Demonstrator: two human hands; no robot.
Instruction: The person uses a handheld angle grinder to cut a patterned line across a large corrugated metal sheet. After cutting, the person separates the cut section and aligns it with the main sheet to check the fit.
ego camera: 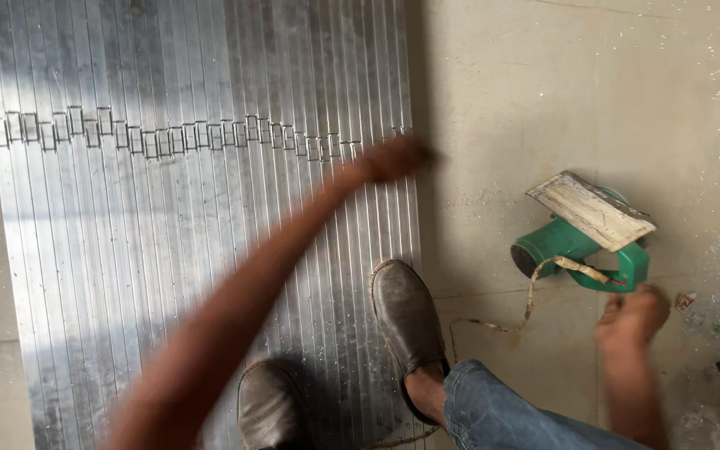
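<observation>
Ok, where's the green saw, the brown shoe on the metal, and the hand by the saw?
Green saw (572,243), head view, on its green body.
Brown shoe (407,312), head view, on its toe top.
Right hand (633,317), head view, on the hand's back.

Packages: we are seeing one small crumpled white-and-red wrapper (686,301) lying on the concrete floor (543,100), just beside the green tool's handle.
Labels, signs, screens: we are seeing none in view.
</observation>
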